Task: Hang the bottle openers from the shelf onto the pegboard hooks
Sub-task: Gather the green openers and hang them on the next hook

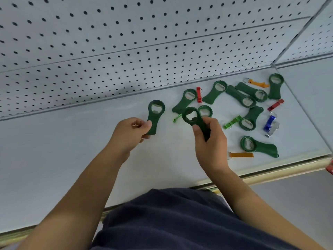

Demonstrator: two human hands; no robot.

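My left hand [130, 133] grips a dark green bottle opener [155, 114] by its handle, ring end pointing up toward the pegboard. My right hand [210, 139] holds a second green bottle opener [191, 116] by its handle, ring end tilted up and left. Both are lifted a little above the white shelf [63, 150]. Several more green bottle openers [214, 92] lie scattered on the shelf to the right. The white pegboard [108, 42] rises behind the shelf; no hooks show in this view.
Small keychain openers lie among the green ones: red [198, 94], orange [258, 83], light green [231, 122], blue [269, 123], and another orange [241, 155]. The shelf's front edge [270, 173] runs just before my dark shirt [171, 222].
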